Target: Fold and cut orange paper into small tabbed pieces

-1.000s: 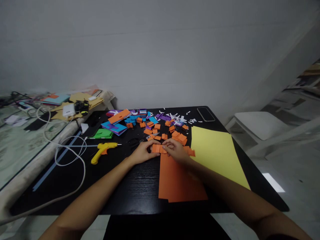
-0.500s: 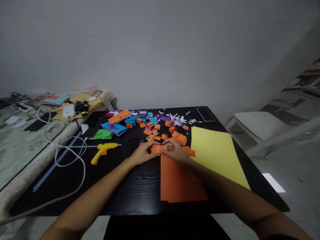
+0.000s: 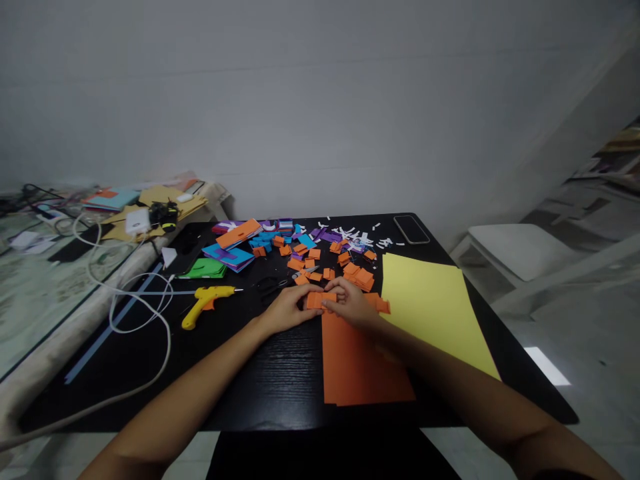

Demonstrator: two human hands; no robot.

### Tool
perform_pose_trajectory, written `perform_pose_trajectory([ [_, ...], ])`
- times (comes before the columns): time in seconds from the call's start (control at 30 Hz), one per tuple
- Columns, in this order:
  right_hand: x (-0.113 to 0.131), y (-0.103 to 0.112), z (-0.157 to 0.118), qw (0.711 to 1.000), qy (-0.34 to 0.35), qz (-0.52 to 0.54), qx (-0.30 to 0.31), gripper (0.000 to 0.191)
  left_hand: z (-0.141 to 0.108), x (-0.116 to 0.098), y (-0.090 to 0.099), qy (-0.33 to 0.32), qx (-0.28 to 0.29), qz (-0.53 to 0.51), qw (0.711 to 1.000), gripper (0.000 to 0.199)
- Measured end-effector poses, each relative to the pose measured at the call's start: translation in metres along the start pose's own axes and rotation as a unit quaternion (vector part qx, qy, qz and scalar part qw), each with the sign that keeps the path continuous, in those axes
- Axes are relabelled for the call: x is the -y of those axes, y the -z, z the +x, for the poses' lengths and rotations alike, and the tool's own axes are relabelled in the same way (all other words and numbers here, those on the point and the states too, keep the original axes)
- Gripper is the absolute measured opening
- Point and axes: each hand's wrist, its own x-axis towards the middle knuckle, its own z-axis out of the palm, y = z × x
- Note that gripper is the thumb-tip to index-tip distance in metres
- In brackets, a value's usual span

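Between my two hands is a small folded orange paper piece (image 3: 316,301). My left hand (image 3: 289,309) grips its left end with thumb and fingers. At its right end, my right hand (image 3: 347,301) pinches it, above the top of the orange sheets (image 3: 367,367). More small orange paper pieces (image 3: 359,276) lie just beyond my hands. Scissors (image 3: 273,284) with dark handles rest beyond my left hand, their blades partly among the orange pieces.
A yellow glue gun (image 3: 207,303) lies left of my left arm, near a white cable (image 3: 169,337). Yellow sheets (image 3: 435,307) are on the right, a phone (image 3: 411,229) at the back right. Coloured folded papers (image 3: 229,256) and white scraps (image 3: 355,238) lie farther back.
My left hand and the orange piece have shifted very slightly to the right and toward me. The orange sheets have moved a little at their left edge.
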Motion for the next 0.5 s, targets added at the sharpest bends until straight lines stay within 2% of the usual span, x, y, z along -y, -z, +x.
perform_pose_trajectory([
  [0.23, 0.0, 0.0, -0.002, 0.999, 0.027, -0.036, -0.001, 0.027, 0.001, -0.003, 0.001, -0.003, -0.004, 0.008, 1.0, 0.044],
  [0.37, 0.004, 0.001, -0.005, 0.98, 0.117, -0.159, -0.026, 0.019, 0.001, -0.005, 0.003, 0.003, -0.006, 0.001, 1.0, 0.044],
  [0.5, 0.012, 0.002, -0.01, 0.945, 0.22, -0.24, -0.008, 0.017, 0.001, -0.004, 0.004, 0.017, -0.007, -0.018, 1.0, 0.042],
])
